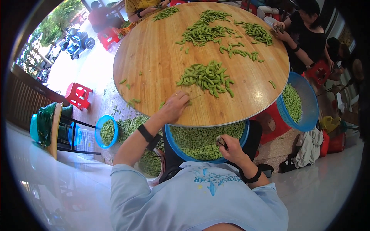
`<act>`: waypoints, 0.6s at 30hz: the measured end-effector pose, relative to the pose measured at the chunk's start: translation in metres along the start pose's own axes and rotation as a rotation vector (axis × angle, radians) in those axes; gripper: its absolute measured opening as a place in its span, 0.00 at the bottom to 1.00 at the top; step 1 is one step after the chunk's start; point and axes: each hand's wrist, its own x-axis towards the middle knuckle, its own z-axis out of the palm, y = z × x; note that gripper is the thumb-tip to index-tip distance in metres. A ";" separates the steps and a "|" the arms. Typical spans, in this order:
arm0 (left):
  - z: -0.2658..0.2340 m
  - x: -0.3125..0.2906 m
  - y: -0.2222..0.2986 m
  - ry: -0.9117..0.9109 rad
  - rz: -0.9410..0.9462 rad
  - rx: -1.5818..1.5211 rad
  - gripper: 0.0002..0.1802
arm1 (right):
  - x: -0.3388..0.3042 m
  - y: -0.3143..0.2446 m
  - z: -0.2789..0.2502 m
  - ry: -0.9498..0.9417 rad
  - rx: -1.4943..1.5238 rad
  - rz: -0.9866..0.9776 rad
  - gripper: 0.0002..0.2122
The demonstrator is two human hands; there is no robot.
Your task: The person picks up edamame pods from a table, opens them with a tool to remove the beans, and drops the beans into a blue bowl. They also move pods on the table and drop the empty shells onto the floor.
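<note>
My left hand (175, 107) rests at the near edge of the round wooden table (148, 69), its fingers curled together. A bit of green shows by its fingertips, but what they hold is too small to make out. Just beyond lies a heap of green soybean pods (208, 78). My right hand (234, 150) is closed round a small dark object (221, 142) with a pale tip, its kind unclear. That hand is over the right side of a blue basin (168, 140) in my lap, which is filled with shelled green beans (204, 144).
More pod piles (204, 30) lie across the table. At right stands a blue basket (310, 102) of shelled beans. A small blue basin (99, 133) and a bucket (160, 173) of pods or husks stand at left, near a red stool (78, 95). Other people sit around the far side.
</note>
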 end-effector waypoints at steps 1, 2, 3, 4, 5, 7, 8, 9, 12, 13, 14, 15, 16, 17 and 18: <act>-0.005 -0.011 -0.008 0.000 -0.002 0.001 0.10 | -0.002 0.000 0.000 -0.014 0.002 0.022 0.12; -0.011 -0.024 -0.017 0.029 -0.037 0.099 0.10 | -0.002 0.000 0.000 -0.017 0.004 0.018 0.12; -0.020 -0.032 -0.025 0.053 -0.067 0.195 0.11 | -0.003 0.001 -0.001 -0.008 -0.009 0.013 0.12; -0.034 -0.042 -0.033 -0.007 -0.243 0.353 0.12 | -0.003 0.001 -0.001 0.002 -0.022 0.007 0.12; -0.045 -0.047 -0.036 -0.071 -0.418 0.507 0.14 | -0.004 0.001 -0.001 0.005 -0.022 0.013 0.12; -0.055 -0.039 -0.022 0.041 -0.328 0.642 0.14 | -0.003 0.001 -0.003 0.025 0.007 0.025 0.12; -0.056 -0.035 -0.018 0.160 -0.235 0.778 0.14 | 0.001 0.002 -0.002 0.022 0.008 0.022 0.12; -0.048 -0.030 -0.013 0.162 -0.205 0.554 0.14 | 0.005 0.001 0.000 0.013 -0.004 -0.025 0.12; -0.010 0.001 0.010 0.136 -0.146 0.113 0.13 | 0.013 -0.007 0.008 -0.005 0.014 -0.076 0.11; 0.000 0.011 0.015 0.147 -0.152 0.109 0.13 | 0.015 -0.010 0.008 -0.007 0.047 -0.081 0.10; 0.008 0.019 0.018 0.166 -0.126 0.136 0.12 | 0.016 -0.010 0.010 -0.016 0.043 -0.085 0.10; 0.012 0.022 0.019 0.185 -0.099 0.163 0.12 | 0.016 -0.010 0.011 -0.011 0.046 -0.098 0.10; 0.013 0.022 0.018 0.194 -0.106 0.163 0.12 | 0.016 -0.009 0.011 -0.005 0.050 -0.110 0.11; 0.014 0.021 0.017 0.136 -0.098 0.144 0.10 | 0.015 -0.009 0.011 -0.008 0.051 -0.110 0.11; 0.014 0.020 0.015 0.077 -0.090 0.126 0.09 | 0.014 -0.009 0.009 -0.004 0.032 -0.093 0.11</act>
